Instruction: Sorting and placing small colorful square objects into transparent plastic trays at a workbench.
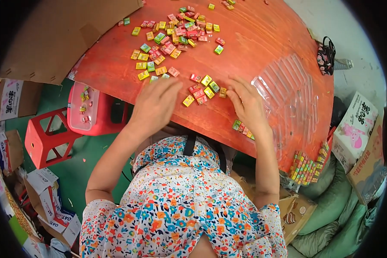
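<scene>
1. Left hand [157,101]: palm down, wrist bent inward, fingers loosely extended, apparently ungripped.
2. Right hand [247,105]: angled inward, fingers bent, thumb apart (gap visible).
3. Small boxes [209,92]: loose cluster on table [253,47] between hands; nearest just beside right fingertips.
4. Trays [294,96]: right of right hand.

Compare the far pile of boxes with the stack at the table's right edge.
The pile is jumbled; the stack sits in tight, neat rows. The pile spreads wide; the stack is compact. Both contain small, brightly coloured boxes.
</scene>
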Motion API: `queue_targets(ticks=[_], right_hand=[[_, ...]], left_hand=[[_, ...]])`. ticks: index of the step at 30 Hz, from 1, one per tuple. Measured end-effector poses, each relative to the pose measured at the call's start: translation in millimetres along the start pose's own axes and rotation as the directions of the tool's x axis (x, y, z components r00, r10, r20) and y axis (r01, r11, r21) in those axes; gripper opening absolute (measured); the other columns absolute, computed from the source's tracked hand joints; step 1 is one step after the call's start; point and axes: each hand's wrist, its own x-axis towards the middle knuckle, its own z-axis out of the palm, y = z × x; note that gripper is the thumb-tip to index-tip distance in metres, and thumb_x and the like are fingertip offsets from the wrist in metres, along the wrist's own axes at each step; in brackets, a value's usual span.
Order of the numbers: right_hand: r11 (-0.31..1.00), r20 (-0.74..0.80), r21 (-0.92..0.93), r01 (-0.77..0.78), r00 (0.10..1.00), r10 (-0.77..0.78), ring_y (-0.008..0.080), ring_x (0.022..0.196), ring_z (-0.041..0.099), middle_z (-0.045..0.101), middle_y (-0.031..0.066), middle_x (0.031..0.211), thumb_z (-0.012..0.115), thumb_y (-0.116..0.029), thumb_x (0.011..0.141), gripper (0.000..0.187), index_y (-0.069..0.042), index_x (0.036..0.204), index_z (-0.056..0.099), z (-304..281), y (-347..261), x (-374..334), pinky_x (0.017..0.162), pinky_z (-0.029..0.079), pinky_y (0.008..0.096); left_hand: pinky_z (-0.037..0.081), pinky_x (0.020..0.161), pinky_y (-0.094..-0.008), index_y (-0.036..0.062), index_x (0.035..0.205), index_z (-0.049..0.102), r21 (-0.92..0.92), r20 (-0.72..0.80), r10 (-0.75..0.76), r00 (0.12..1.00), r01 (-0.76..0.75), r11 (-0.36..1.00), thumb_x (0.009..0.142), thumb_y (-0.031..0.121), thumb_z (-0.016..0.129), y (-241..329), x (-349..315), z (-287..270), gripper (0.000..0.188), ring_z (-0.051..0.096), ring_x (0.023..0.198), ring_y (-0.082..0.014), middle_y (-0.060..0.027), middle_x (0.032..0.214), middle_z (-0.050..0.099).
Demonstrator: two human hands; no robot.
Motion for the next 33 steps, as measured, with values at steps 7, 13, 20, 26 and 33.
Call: queue_targets(ticks=[7,13,20,26,33], right_hand=[[0.99,-0.024,-0.093,0.107,0.994,-0.11,0.031,0.095,0.06,0.063,0.0096,0.102,0.069,-0.005,0.08,0.021,-0.006,0.101,0.067,20.1,-25.0,-2.1,0.081,0.048,0.0408],[0.975,-0.075,-0.155,0.16,0.982,-0.173,0.0291,0.089,0.061,0.062,0.0081,0.099,0.072,-0.011,0.079,0.019,-0.006,0.097,0.067,21.6,-16.3,-3.4,0.075,0.049,0.0401],[0.967,-0.126,-0.25,-0.043,0.992,0.011,0.0269,0.074,0.062,0.058,0.0069,0.086,0.074,-0.018,0.078,0.017,-0.009,0.088,0.065,47.3,-51.3,-13.3,0.061,0.051,0.0384],[0.959,-0.122,-0.177,0.223,0.962,-0.246,0.0277,0.077,0.061,0.061,0.0072,0.093,0.07,-0.008,0.078,0.015,-0.008,0.092,0.066,48.2,-34.3,-24.2,0.065,0.051,0.0391],[0.986,-0.099,0.009,0.166,0.982,-0.164,0.0282,0.08,0.061,0.063,0.0074,0.095,0.07,-0.009,0.078,0.017,-0.007,0.095,0.066,32.4,-28.5,-20.7,0.066,0.051,0.0402]], left_hand=[[0.048,0.084,-0.0415,0.0038,0.116,0.06,-0.036,0.167,0.057,0.984,-0.051,0.998,0.076,0.006,0.064,20.6,5.6,9.5,0.041,0.056,0.096,-0.0293,-0.0096,0.101,0.058],[0.048,0.078,-0.0411,0.0043,0.097,0.058,-0.029,0.125,-0.069,0.99,0.073,0.997,0.077,0.01,0.068,29.7,-1.3,10.0,0.023,0.056,0.09,-0.0301,-0.0107,0.093,0.056],[0.048,0.077,-0.0409,0.0051,0.093,0.057,-0.001,0.119,-0.155,0.981,0.156,0.988,0.073,0.011,0.07,36.5,-3.7,6.1,0.025,0.055,0.087,-0.0298,-0.0103,0.091,0.055],[0.047,0.076,-0.0405,0.0058,0.091,0.057,-0.054,0.163,-0.085,0.983,0.095,0.994,0.073,0.011,0.07,40.3,-2.1,9.8,0.023,0.055,0.085,-0.0289,-0.0093,0.09,0.054],[0.047,0.074,-0.041,0.0058,0.092,0.059,-0.077,0.128,-0.086,0.988,0.096,0.992,0.075,0.01,0.071,46.7,-0.9,16.0,0.021,0.055,0.086,-0.0295,-0.0093,0.09,0.056]])
